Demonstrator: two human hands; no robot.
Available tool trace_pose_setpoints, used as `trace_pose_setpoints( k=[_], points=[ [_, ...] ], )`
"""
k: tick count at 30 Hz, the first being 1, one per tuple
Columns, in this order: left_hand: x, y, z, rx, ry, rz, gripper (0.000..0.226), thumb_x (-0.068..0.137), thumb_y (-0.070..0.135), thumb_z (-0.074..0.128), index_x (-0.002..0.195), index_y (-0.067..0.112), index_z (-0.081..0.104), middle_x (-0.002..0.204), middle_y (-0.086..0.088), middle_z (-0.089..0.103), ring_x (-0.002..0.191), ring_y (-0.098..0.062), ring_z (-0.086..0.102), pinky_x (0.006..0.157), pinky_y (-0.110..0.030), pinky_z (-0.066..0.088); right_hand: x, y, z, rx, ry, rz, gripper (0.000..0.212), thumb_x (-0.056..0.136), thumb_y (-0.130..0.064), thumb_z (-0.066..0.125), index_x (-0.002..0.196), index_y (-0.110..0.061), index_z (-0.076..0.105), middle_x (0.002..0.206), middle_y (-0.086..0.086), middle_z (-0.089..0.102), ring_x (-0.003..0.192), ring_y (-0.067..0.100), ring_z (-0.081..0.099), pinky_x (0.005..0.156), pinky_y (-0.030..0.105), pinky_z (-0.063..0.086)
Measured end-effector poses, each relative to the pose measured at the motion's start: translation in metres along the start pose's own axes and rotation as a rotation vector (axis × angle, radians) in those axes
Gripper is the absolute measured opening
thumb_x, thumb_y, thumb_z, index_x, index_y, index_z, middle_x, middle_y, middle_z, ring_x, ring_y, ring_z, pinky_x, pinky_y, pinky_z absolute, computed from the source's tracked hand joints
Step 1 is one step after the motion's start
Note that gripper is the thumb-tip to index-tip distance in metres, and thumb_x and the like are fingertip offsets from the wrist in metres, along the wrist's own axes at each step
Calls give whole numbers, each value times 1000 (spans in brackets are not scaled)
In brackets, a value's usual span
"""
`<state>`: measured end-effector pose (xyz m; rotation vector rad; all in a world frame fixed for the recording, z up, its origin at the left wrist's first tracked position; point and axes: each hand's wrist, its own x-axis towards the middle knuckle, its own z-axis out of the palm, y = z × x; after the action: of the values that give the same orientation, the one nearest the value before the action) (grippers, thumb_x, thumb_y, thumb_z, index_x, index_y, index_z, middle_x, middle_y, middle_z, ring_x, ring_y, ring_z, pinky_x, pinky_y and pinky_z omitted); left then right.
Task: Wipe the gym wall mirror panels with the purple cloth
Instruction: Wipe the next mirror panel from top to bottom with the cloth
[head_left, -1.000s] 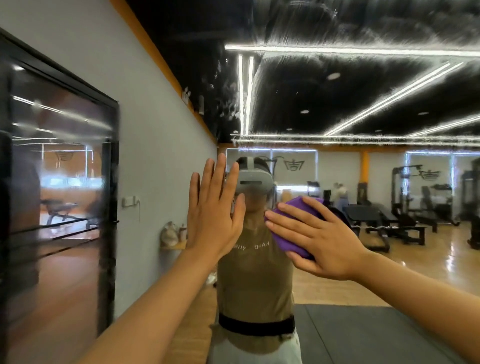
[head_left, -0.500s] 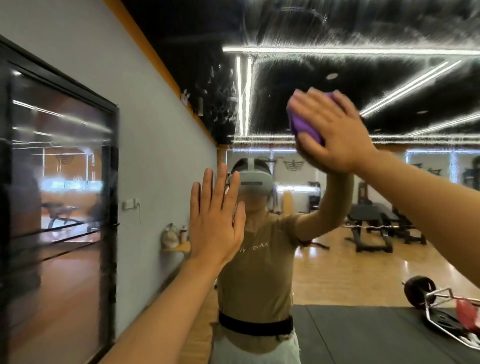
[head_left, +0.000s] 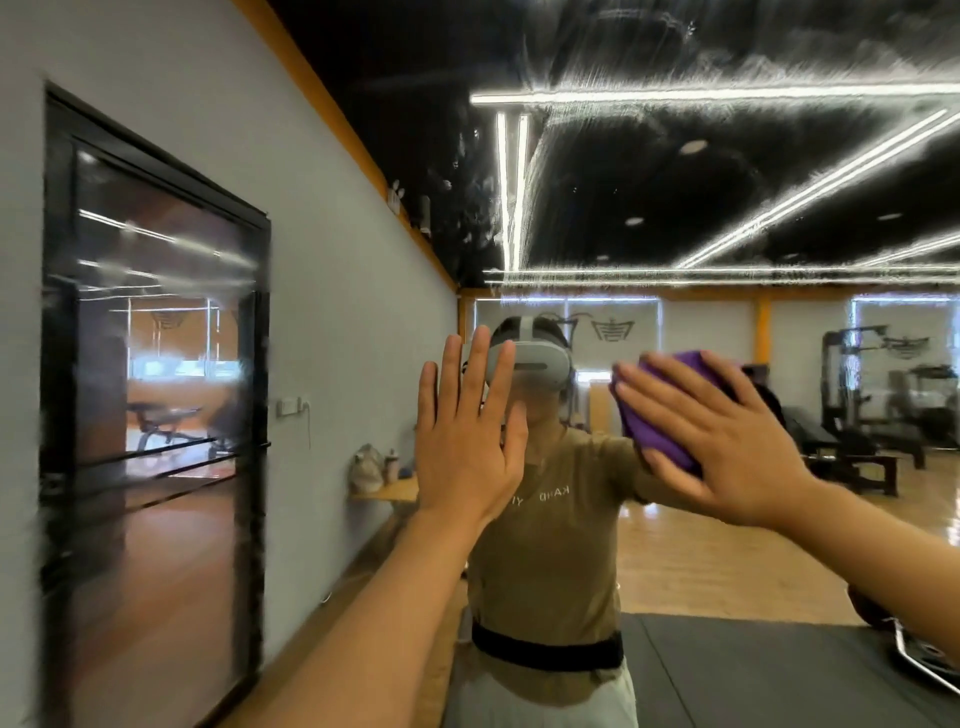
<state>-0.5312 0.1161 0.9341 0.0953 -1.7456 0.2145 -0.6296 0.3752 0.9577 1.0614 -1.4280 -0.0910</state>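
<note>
Right hand (head_left: 727, 441) presses purple cloth (head_left: 660, 415) flat on mirror panel (head_left: 675, 182), fingers spread, at 3 o'clock of left hand (head_left: 467, 447), palm flat on glass, fingers straight.

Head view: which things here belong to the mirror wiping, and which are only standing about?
Part of the job:
- purple cloth, pressed to the glass by the right hand
- mirror, streaked up high
- left hand, flat on the mirror

Just about:
- black-framed door
- wall switch
- weight bench, seen in reflection
</note>
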Motion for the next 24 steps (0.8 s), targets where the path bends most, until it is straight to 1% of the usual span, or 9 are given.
trace_pose_setpoints(
  k=[4,7,9,11,14,16,18,21,24],
  points=[
    [-1,-1,2,-5,-5,-2,61,105,40,23,162,21,8,170,-6,2,156,-26,-3,126,-47,1,-45,-16,5,-16,-83,-121,60,105,-50,28,158,-24,27,164,-2,29,155,20,19,125,50,8],
    [-1,0,1,0,-19,-1,62,106,40,22,162,21,6,170,-5,0,156,-25,-4,126,-46,0,-44,-9,3,-12,-125,-174,61,103,-50,34,159,-26,27,164,-5,28,155,18,19,126,49,6],
    [0,-1,0,-19,-47,5,62,106,41,21,162,22,3,170,-4,-3,156,-23,-8,126,-45,-2,-31,0,1,-23,-168,-256,65,100,-51,38,160,-27,26,165,-7,26,155,16,18,126,48,4],
    [0,-2,-2,-56,-79,6,62,106,42,20,162,22,1,170,-2,-6,156,-21,-10,125,-43,-4,-6,13,-2,-19,-201,-332,64,101,-51,35,160,-28,25,166,-9,23,155,14,16,126,46,2],
    [1,-8,-8,-87,-90,9,62,106,42,21,161,21,4,169,2,-3,156,-16,-7,125,-36,-7,57,32,-7,1,-211,-333,62,102,-51,33,160,-31,24,165,-11,20,155,12,13,126,43,-1],
    [3,-18,-14,-95,-75,36,60,105,39,26,161,19,14,169,2,6,156,-15,0,125,-29,-5,105,44,-10,10,-156,-247,61,101,-50,33,159,-30,29,164,-10,23,155,12,14,126,41,-2],
    [6,-30,-19,-85,-70,92,59,105,36,30,160,18,22,168,0,14,155,-14,8,124,-27,1,151,55,-17,26,-103,-76,62,101,-53,27,160,-31,25,165,-10,22,155,12,13,125,40,-3],
    [7,-47,-21,-44,-49,150,62,103,38,37,159,16,26,168,-4,18,155,-17,13,123,-35,12,204,63,-23,59,-22,210,63,101,-53,23,161,-31,19,168,-9,18,155,13,9,125,41,-3],
    [6,-63,-22,8,-21,109,67,103,46,36,161,16,20,169,-6,12,156,-21,10,125,-40,8,229,59,-17,43,58,392,62,103,-50,23,161,-28,18,169,-7,16,156,15,7,126,44,-2]
  ],
)
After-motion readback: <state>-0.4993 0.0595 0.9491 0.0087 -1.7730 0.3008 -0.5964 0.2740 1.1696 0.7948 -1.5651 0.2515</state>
